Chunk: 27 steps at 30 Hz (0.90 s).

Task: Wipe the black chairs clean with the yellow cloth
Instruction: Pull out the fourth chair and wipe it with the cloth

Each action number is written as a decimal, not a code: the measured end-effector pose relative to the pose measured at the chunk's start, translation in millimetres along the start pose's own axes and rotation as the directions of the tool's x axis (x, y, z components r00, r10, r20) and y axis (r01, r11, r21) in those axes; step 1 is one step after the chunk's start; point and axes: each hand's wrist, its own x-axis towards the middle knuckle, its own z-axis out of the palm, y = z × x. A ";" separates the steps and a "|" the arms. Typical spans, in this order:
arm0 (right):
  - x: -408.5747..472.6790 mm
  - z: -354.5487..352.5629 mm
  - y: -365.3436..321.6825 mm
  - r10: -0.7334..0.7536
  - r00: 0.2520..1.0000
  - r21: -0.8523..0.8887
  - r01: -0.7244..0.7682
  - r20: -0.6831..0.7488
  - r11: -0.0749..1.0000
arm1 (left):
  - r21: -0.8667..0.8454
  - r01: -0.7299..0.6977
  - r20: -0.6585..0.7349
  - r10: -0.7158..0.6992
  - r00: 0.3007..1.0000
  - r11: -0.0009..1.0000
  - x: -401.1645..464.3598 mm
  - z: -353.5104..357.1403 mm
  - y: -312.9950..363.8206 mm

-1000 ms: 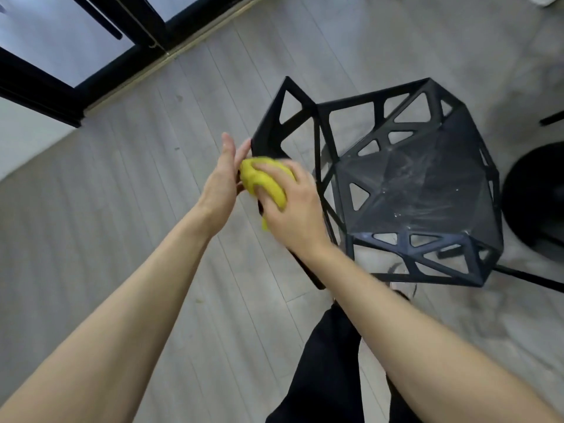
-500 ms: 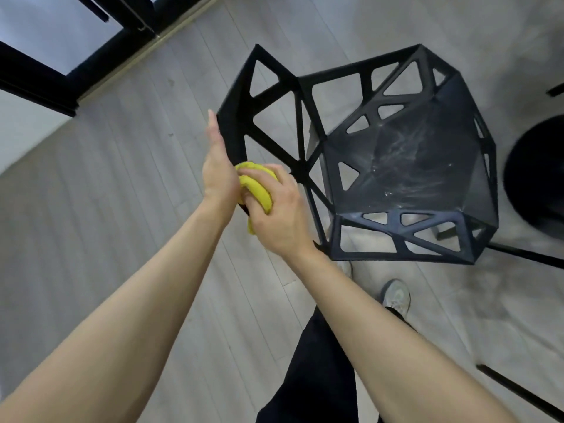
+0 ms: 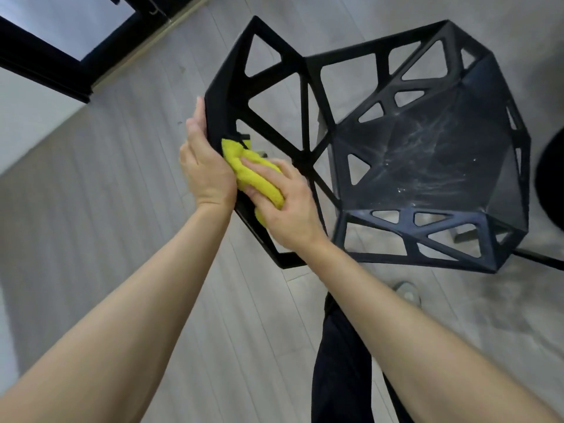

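Grey plank floor [image 3: 128, 209] lay under the black chair [image 3: 427, 154], its seat streaked with dust. I saw my left hand [image 3: 206, 172] flat, fingers straight, against the backrest's outer edge, while my right hand [image 3: 287, 209] gripped the yellow cloth [image 3: 253, 175] on that frame.

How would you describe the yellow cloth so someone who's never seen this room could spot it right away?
Find the black chair with triangular cut-outs on the pale wood floor. At its left panel, two bare hands meet; the yellow cloth is bunched under the right hand, beside the left hand. It's the only bright thing there.
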 end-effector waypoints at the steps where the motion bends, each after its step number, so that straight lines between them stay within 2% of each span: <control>1: -22.5 -8.4 14.6 0.031 0.999 -0.013 -0.031 0.031 0.999 | 0.016 -0.012 -0.003 0.012 1.000 1.000 -1.5 -0.6 0.1; 4: -79.2 -60.2 56.8 0.226 0.968 -0.146 -0.209 0.112 0.967 | 0.061 -0.038 0.003 0.038 0.999 0.997 -2.9 0.2 2.0; 6: -69.7 -69.8 57.0 0.299 0.952 -0.160 -0.287 0.062 0.945 | 0.108 -0.057 0.028 0.054 0.998 0.993 -1.2 1.6 1.4; 8: -35.8 -45.4 29.4 0.184 0.982 -0.076 -0.187 -0.043 0.979 | 0.139 -0.066 0.028 0.063 0.998 0.988 1.9 1.4 -2.3; 10: -6.8 -11.9 -1.7 0.029 0.998 -0.011 -0.029 -0.048 1.000 | 0.162 -0.070 0.023 0.068 0.997 0.984 4.0 -0.4 -4.0; 12: -1.3 3.9 9.2 -0.051 0.999 -0.062 0.050 -0.019 0.997 | 0.177 -0.082 0.044 0.075 0.996 0.981 7.6 -2.3 -7.1; 14: 5.3 -14.5 47.8 0.066 0.998 -0.136 -0.068 -0.020 0.988 | 0.152 -0.083 0.041 0.077 0.996 0.985 7.3 -1.9 -7.1; 16: 16.6 -42.5 72.7 0.306 0.950 -0.175 -0.313 -0.070 0.933 | 0.143 -0.092 0.064 0.083 0.994 0.985 5.4 0.8 -3.8; 17: 21.3 -49.8 72.7 0.367 0.924 -0.143 -0.380 -0.106 0.914 | 0.131 -0.083 0.060 0.075 0.995 0.988 5.2 2.3 -2.9; 18: 23.4 -49.0 63.4 0.354 0.927 -0.089 -0.365 -0.121 0.927 | 0.107 -0.065 0.043 0.060 0.997 0.992 6.0 3.0 -2.9; 19: 22.5 -42.5 47.1 0.277 0.955 -0.021 -0.281 -0.105 0.960 | 0.075 -0.042 0.023 0.041 0.999 0.996 6.1 2.9 -2.4; 21: -5.8 -24.3 21.5 0.087 0.996 0.032 -0.087 0.002 0.996 | 0.073 -0.006 0.003 0.006 1.000 0.997 9.5 1.6 -4.5; 22: -32.5 -19.8 18.6 0.054 0.996 0.035 -0.057 0.066 0.998 | 0.089 0.004 -0.002 -0.004 1.000 0.996 8.8 0.7 -3.0; 24: -82.3 -35.0 38.0 0.137 0.989 -0.037 -0.135 0.062 0.990 | 0.109 0.005 -0.008 -0.004 1.000 0.994 1.6 0.4 1.6; 27: -98.3 -71.3 66.2 0.334 0.942 -0.153 -0.325 0.035 0.933 | 0.154 -0.037 0.017 0.035 0.999 0.987 -3.6 2.5 5.3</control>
